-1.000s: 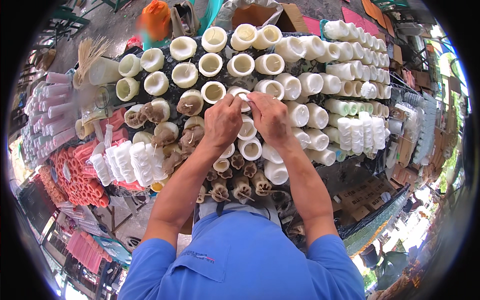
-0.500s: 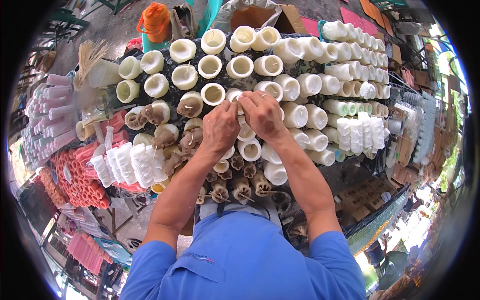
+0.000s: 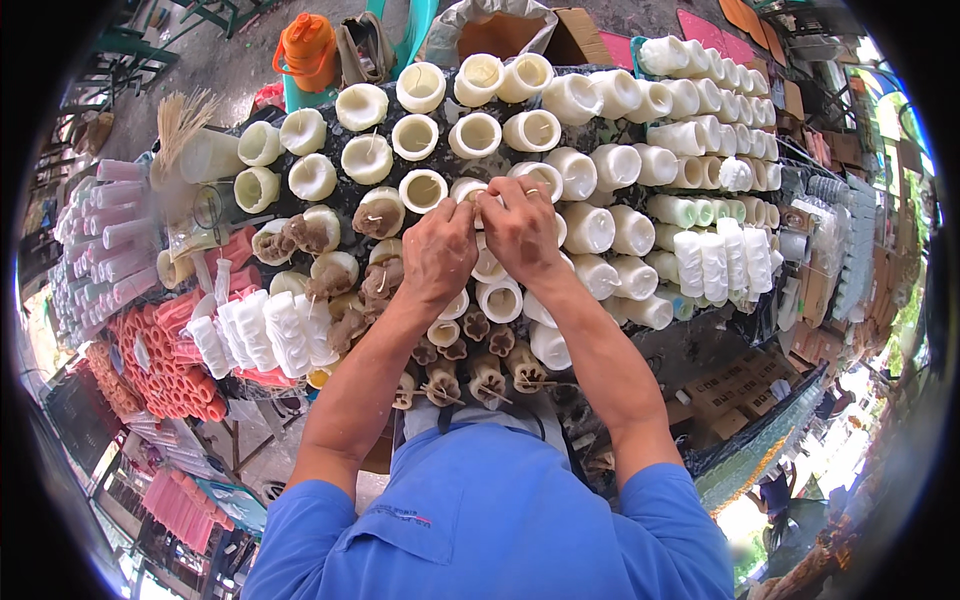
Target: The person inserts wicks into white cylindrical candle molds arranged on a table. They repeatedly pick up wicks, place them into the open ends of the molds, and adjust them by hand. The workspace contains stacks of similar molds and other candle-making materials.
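Note:
My left hand and my right hand meet over a cream wax cylinder in the middle of the table. Both are closed, fingertips pinched together at its top; what they pinch is hidden. A ring circles a right-hand finger. Just left of my fingers stands a hollow cream wax cup with a thin stick in it. Lumps of brown wax sit in some cups to the left. Below my hands are a white hollow cup and several brown flower-shaped wax candles.
White twisted candles and red tubes lie at the left, beneath a bundle of thin sticks. More white candles fill the right. An orange jug and a lined box stand beyond the table.
My hands stay together at the same cylinder, with only a slight shift of the fingers. The whole view has moved a little. Nothing else has visibly changed.

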Demonstrator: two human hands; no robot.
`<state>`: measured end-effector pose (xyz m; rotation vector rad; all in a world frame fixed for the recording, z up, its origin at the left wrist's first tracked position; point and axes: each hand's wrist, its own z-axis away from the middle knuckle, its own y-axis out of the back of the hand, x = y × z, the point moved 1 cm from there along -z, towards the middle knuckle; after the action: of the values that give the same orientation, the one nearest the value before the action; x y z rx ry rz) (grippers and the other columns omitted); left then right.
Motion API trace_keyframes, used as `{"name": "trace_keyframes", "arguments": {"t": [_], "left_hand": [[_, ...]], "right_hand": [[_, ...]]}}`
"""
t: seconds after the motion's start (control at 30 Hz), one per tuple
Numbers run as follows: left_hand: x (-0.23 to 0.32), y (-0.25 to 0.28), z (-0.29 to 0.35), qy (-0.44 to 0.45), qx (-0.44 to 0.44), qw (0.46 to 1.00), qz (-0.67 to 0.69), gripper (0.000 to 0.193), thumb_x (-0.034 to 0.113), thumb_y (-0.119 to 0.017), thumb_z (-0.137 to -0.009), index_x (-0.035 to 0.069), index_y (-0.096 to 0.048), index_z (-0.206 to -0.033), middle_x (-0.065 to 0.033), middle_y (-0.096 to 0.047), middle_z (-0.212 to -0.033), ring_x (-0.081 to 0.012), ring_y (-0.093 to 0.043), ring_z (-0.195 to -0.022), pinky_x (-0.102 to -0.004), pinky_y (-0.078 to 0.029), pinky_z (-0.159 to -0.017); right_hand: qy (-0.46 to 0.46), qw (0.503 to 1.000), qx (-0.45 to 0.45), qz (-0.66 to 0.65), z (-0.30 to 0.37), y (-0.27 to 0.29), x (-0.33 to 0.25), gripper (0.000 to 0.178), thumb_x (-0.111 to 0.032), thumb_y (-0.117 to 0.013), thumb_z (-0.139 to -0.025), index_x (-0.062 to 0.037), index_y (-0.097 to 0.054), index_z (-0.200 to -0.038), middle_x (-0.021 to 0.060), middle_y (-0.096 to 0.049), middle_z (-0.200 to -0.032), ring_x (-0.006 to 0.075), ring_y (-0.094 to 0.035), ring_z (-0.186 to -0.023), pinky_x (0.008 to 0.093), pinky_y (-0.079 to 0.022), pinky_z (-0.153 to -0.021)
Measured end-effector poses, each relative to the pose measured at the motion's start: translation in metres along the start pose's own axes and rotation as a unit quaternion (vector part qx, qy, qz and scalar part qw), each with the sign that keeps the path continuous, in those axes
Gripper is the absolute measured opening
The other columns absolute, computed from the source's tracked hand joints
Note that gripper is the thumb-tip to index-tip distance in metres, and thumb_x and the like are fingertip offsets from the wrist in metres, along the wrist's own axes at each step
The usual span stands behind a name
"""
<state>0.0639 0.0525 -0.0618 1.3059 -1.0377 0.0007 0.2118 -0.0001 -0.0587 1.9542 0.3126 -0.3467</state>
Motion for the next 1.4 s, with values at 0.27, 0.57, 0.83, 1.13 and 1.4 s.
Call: {"name": "trace_keyframes", "arguments": {"t": [0.27,0.57,0.83,1.13,1.4], "left_hand": [[0.017,0.035,0.027,0.331,-0.126,0.837,0.417,0.043,0.035,-0.056,-0.115,0.0,-0.057,-0.14,-0.0077,-0.064,-0.098,-0.0167,-0.062,-0.09,-0.0356,-0.053,-0.078],[0.026,0.042,0.071,0.318,-0.146,0.712,0.609,0.061,0.0,-0.07,-0.103,-0.002,-0.04,-0.156,-0.013,-0.063,-0.132,-0.017,-0.064,-0.122,-0.0312,-0.054,-0.107],[0.027,0.055,0.049,0.294,-0.221,0.748,0.553,0.087,-0.004,-0.076,-0.098,-0.001,-0.021,-0.165,-0.0208,-0.071,-0.127,-0.0214,-0.074,-0.113,-0.0332,-0.061,-0.097],[0.029,0.08,-0.011,0.023,-0.104,0.991,0.076,0.023,0.011,-0.066,-0.104,-0.002,-0.072,-0.122,-0.0136,-0.074,-0.099,-0.0273,-0.075,-0.086,-0.0431,-0.058,-0.075],[-0.008,0.03,-0.073,-0.218,-0.156,0.956,-0.119,0.011,0.009,-0.064,-0.087,0.003,-0.071,-0.08,-0.0141,-0.075,-0.087,-0.0324,-0.063,-0.104,-0.0462,-0.046,-0.096]], "right_hand": [[-0.356,0.826,-0.113,-0.422,0.046,0.063,-0.049,0.029,-0.017,-0.083,-0.097,-0.0012,-0.077,-0.12,0.0063,-0.07,-0.102,0.0126,-0.064,-0.083,0.0291,-0.055,-0.074],[-0.454,0.658,-0.079,-0.595,0.074,0.062,-0.066,0.036,-0.005,-0.078,-0.099,-0.0043,-0.073,-0.135,0.0084,-0.062,-0.112,0.0146,-0.067,-0.092,0.0298,-0.058,-0.08],[-0.313,0.819,-0.194,-0.441,0.065,0.087,-0.065,0.049,0.0,-0.08,-0.089,-0.007,-0.069,-0.136,0.0107,-0.061,-0.123,0.0214,-0.068,-0.1,0.0336,-0.059,-0.083],[-0.493,0.663,-0.051,-0.561,0.063,0.059,-0.051,0.021,-0.006,-0.078,-0.089,0.0003,-0.07,-0.107,0.0116,-0.074,-0.094,0.0253,-0.074,-0.087,0.0373,-0.061,-0.078],[-0.36,0.898,-0.249,0.053,-0.004,0.006,-0.028,0.018,-0.014,-0.074,-0.088,-0.0033,-0.077,-0.102,0.0206,-0.08,-0.089,0.0382,-0.081,-0.084,0.0484,-0.065,-0.077]]}}
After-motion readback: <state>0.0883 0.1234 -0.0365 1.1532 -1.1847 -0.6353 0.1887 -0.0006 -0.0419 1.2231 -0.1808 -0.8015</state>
